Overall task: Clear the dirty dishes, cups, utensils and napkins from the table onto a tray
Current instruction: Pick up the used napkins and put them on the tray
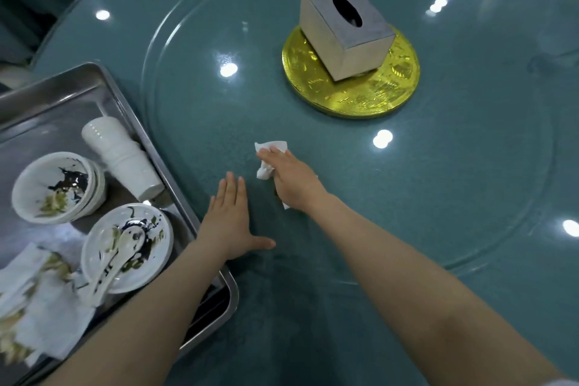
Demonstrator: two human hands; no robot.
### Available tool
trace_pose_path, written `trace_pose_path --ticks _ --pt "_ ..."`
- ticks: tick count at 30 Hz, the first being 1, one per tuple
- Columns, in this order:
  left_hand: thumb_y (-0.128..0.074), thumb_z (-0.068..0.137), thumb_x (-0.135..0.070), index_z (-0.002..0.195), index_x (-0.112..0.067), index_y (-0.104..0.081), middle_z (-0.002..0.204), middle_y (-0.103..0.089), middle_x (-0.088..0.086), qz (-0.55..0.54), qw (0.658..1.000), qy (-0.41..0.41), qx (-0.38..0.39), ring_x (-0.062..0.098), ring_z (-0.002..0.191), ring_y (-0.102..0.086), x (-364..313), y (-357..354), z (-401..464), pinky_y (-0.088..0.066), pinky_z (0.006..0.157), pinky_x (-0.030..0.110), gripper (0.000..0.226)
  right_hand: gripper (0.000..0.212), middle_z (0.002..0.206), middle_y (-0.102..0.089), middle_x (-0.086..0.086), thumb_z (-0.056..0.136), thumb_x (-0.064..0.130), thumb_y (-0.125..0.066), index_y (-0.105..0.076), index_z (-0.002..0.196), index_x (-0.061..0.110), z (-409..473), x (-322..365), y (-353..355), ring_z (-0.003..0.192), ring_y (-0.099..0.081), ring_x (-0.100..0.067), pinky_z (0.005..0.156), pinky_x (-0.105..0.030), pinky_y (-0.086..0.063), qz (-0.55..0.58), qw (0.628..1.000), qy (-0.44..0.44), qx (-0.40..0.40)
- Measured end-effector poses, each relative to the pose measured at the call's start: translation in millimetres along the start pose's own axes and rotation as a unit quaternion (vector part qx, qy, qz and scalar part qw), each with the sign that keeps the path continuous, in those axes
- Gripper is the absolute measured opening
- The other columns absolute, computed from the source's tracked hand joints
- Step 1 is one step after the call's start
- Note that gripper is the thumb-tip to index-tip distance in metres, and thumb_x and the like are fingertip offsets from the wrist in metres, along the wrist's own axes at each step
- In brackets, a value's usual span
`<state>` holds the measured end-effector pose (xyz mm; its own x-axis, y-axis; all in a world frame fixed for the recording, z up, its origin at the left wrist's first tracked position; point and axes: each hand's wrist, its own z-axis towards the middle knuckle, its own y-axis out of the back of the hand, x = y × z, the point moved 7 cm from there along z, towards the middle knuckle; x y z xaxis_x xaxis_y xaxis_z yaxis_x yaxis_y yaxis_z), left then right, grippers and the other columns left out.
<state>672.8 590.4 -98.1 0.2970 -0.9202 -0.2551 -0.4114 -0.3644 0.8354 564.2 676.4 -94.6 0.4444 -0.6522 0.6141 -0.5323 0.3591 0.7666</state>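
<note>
Right hand (289, 180) grips napkin (270, 147), mostly hidden; left hand (230, 216) flat.

Two bare forearms in view, no sleeves over them, no gloves. Left hand (230, 222) and right hand (291, 178): no rings, no watch, no wristbands visible. Nails short, unpainted as far as visible. Sliver of pale fabric at near right corner by the right upper arm, too little showing to identify.

Grey tissue box (344, 30) on gold disc (351, 94) — glass turntable (438, 197) (glossy).
</note>
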Motion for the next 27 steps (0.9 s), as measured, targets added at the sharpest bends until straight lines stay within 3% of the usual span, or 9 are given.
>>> trace_pose_path --ticks 6,8,10,14,18,21,25,27 --pt "-0.069 0.063 -0.071 0.146 -0.006 0.023 0.154 0.030 0.014 -0.010 1.000 0.004 -0.004 0.027 0.144 0.023 -5 -5 -5 0.001 0.117 0.042 0.141 0.053 0.156 -0.028 -0.004 0.095 0.004 -0.030 -0.038 0.144 0.023 -36 -1 -4 0.142 -0.024 -0.027 0.108 -0.038 -0.028 -0.009 1.000 0.006 0.019" --pt "-0.069 0.063 -0.071 0.146 -0.006 0.023 0.154 0.031 0.013 -0.013 1.000 0.002 -0.003 0.027 0.144 0.023 -8 -5 -5 0.001 0.117 0.041 0.140 0.053 0.155 -0.029 -0.007 0.095 0.001 -0.031 -0.038 0.145 0.017 -55 1 -8 0.143 -0.022 -0.024 0.113 -0.021 -0.012 -0.006 1.000 0.019 0.012" --pt "-0.069 0.063 -0.071 0.147 -0.007 0.023 0.154 0.030 0.012 -0.015 1.000 -0.001 -0.003 0.026 0.144 0.022 -10 -5 -8 0.001 0.117 0.041 0.140 0.053 0.154 -0.032 -0.009 0.093 -0.005 -0.031 -0.039 0.144 0.010 -72 6 -10 0.144 -0.021 -0.022 0.109 -0.009 0.004 0.000 0.999 0.044 0.008" --pt "-0.069 0.066 -0.068 0.149 -0.009 0.018 0.156 0.026 0.011 -0.002 1.000 -0.018 0.002 0.025 0.146 0.017 -14 -2 -15 -0.002 0.119 0.036 0.134 0.062 0.154 -0.030 -0.006 0.086 -0.011 -0.039 -0.034 0.145 0.008 -97 2 -12 0.145 -0.020 -0.019 0.116 -0.020 0.002 -0.005 0.999 0.049 0.018" --pt "-0.069 0.070 -0.065 0.151 -0.013 0.013 0.159 0.019 0.010 0.025 0.999 -0.025 0.014 0.027 0.147 0.006 -26 -5 -24 -0.007 0.118 0.036 0.127 0.072 0.155 -0.028 -0.003 0.079 -0.014 -0.049 -0.034 0.145 0.010 -123 -12 -5 0.145 -0.018 -0.018 0.103 -0.003 0.014 -0.009 0.999 0.036 0.016" --pt "-0.067 0.073 -0.064 0.152 -0.015 0.011 0.160 0.014 0.008 0.049 0.998 -0.037 0.029 0.030 0.147 0.002 -41 -10 -28 -0.012 0.117 0.038 0.122 0.074 0.154 -0.030 -0.005 0.077 -0.016 -0.048 -0.035 0.145 0.011 -145 -28 2 0.144 -0.022 -0.021 0.100 0.001 0.016 -0.002 1.000 0.017 0.000" --pt "-0.067 0.077 -0.057 0.154 -0.018 -0.001 0.161 0.001 0.005 0.050 0.995 -0.079 0.029 0.028 0.146 -0.006 -66 -16 -34 -0.017 0.117 0.037 0.109 0.081 0.157 -0.023 -0.001 0.078 -0.016 -0.042 -0.032 0.147 0.025 -175 -66 11 0.145 -0.018 -0.017 0.103 -0.002 0.012 -0.008 0.998 -0.049 -0.031" --pt "-0.067 0.079 -0.053 0.153 -0.018 -0.014 0.160 -0.009 0.003 0.014 0.994 -0.103 0.032 0.025 0.144 -0.014 -79 -17 -36 -0.018 0.116 0.034 0.098 0.085 0.157 -0.022 0.003 0.077 -0.017 -0.037 -0.033 0.145 0.034 -190 -87 21 0.145 -0.017 -0.019 0.108 -0.010 0.002 0.000 0.994 -0.095 -0.053"
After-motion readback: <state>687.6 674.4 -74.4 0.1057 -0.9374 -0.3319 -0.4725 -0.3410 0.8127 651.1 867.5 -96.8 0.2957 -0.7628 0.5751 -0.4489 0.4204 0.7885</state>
